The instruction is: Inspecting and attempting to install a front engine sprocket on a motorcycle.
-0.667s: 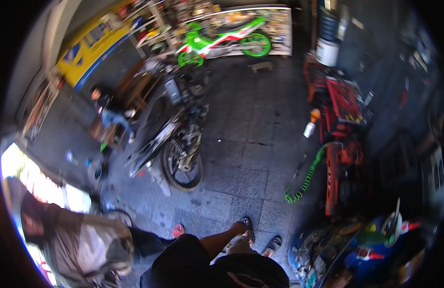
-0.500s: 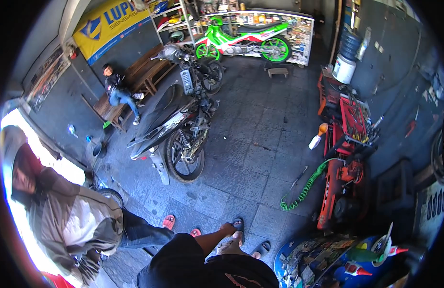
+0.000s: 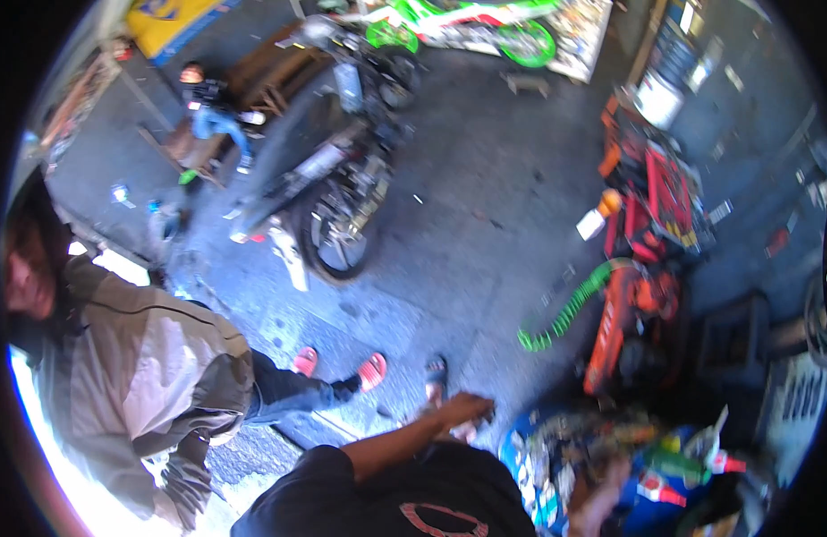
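My left hand [image 3: 470, 408] reaches out in front of my dark shirt, fingers curled around a small dark shape that I cannot make out. My right hand [image 3: 610, 476], smeared by motion, is over the blue drum [image 3: 521, 456] at the lower right, whose top is piled with mixed small items. Beside that hand are a green bottle [image 3: 682, 463] and red-and-white squeeze bottles [image 3: 655, 488]; whether it touches any is unclear. My sandaled foot [image 3: 436, 376] shows beyond my left arm.
A hooded person [image 3: 136, 376] in red sandals stands at my left. Another person [image 3: 216, 121] sits on a wooden bench [image 3: 261, 67]. A dark motorcycle [image 3: 337, 215] stands mid-floor, a green one [image 3: 449, 22] behind. A red compressor [image 3: 610, 331] with green coiled hose [image 3: 565, 318] lines the right.
My left hand has risen and moved right from near my foot. My right hand has come into view over the drum. The hooded person appears nearer, and the view has shifted.
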`<state>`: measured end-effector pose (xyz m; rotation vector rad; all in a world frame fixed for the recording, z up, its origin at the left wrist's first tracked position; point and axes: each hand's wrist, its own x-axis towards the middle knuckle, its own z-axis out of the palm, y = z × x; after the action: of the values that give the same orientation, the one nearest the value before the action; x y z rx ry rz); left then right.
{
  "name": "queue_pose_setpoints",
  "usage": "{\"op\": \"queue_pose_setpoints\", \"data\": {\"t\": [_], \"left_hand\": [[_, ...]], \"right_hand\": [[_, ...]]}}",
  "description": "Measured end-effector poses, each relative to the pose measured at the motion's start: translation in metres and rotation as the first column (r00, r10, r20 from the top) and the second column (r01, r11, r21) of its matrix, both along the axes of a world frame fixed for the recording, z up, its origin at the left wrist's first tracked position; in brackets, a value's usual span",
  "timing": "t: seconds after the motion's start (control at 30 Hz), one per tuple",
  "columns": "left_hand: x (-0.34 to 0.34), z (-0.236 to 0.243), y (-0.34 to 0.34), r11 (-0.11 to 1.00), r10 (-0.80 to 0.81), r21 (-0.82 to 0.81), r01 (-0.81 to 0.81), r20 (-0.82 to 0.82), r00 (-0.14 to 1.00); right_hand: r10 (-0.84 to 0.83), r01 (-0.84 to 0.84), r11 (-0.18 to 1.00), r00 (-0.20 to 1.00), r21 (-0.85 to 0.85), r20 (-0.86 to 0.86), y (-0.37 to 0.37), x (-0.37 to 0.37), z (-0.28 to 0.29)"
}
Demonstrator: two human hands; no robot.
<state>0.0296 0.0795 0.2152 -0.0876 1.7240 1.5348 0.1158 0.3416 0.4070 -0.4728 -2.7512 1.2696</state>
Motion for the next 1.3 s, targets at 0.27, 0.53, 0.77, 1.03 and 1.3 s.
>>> {"op": "queue_pose_setpoints", "data": {"t": [0.27,0.53,0.77,1.03,1.3], "left_hand": [[0.017,0.178,-0.028,0.133,0.479,0.813,-0.567,0.448,0.755],[0.046,0.174,-0.069,-0.006,0.706,0.812,-0.584,0.417,0.573],[0.039,0.179,-0.089,-0.073,0.708,0.846,-0.528,0.417,0.570],[0.019,0.190,-0.120,0.388,0.900,0.636,-0.667,-0.104,0.424],[0.001,0.201,-0.171,0.307,0.808,0.342,-0.888,-0.587,0.053]], "right_hand": [[0.852,-0.590,0.513,0.267,0.624,-0.449,-0.143,-0.107,0.047],[0.819,-0.687,0.549,0.332,0.476,-0.467,-0.197,-0.089,0.044],[0.862,-0.744,0.485,0.318,0.460,-0.393,-0.221,-0.108,0.061],[0.912,-0.913,0.328,0.238,0.243,-0.335,-0.260,-0.153,0.048],[0.709,-0.473,-0.191,0.539,-0.860,-0.454,-0.325,-0.217,0.019]]}}
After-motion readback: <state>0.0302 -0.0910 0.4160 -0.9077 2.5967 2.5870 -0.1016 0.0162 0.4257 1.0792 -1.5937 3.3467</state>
